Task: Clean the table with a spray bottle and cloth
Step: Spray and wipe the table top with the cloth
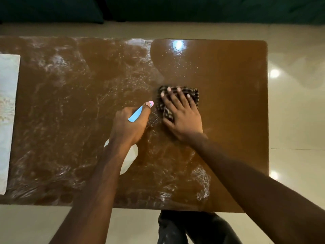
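Note:
A brown glossy table [237,85] fills the view, smeared with wet streaks over its left and middle parts. My left hand [129,123] grips a spray bottle [129,159] with a white body, a blue trigger and a pink nozzle pointing toward the cloth. The bottle's body is mostly hidden under my wrist. My right hand [181,114] lies flat with spread fingers on a folded dark checked cloth [194,95], pressing it onto the table right of centre.
A white mat or board [8,111] lies at the table's left end. Pale tiled floor [295,111] surrounds the table, with a dark sofa [158,9] beyond the far edge. My legs [193,228] show below the near edge.

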